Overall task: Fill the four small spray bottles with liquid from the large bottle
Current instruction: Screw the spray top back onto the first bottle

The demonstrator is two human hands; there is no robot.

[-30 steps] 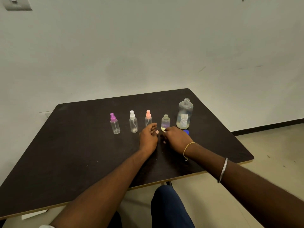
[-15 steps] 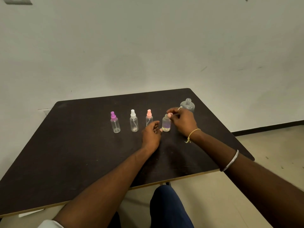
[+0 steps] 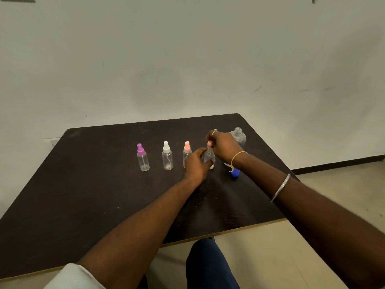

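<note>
Four small clear spray bottles stand in a row on the dark table point(image 3: 83, 184): a purple-capped bottle point(image 3: 143, 157), a white-capped bottle point(image 3: 167, 156), a pink-capped bottle point(image 3: 186, 152) and a fourth bottle point(image 3: 209, 156). My left hand point(image 3: 196, 164) grips the fourth bottle's body. My right hand point(image 3: 224, 146) holds a pinkish spray cap point(image 3: 209, 144) on that bottle's neck. The large clear bottle point(image 3: 238, 137) stands uncapped behind my right hand, partly hidden. Its blue cap point(image 3: 235, 173) lies on the table under my right wrist.
The table stands against a pale wall, and its front edge point(image 3: 229, 232) is near my knee point(image 3: 208, 265). Beige floor lies to the right. I wear a metal bangle point(image 3: 280, 187) and a yellow thread on my right arm.
My right hand rose from the table with the spray cap and brought it onto the fourth bottle's neck. My left hand closed around that bottle's body.
</note>
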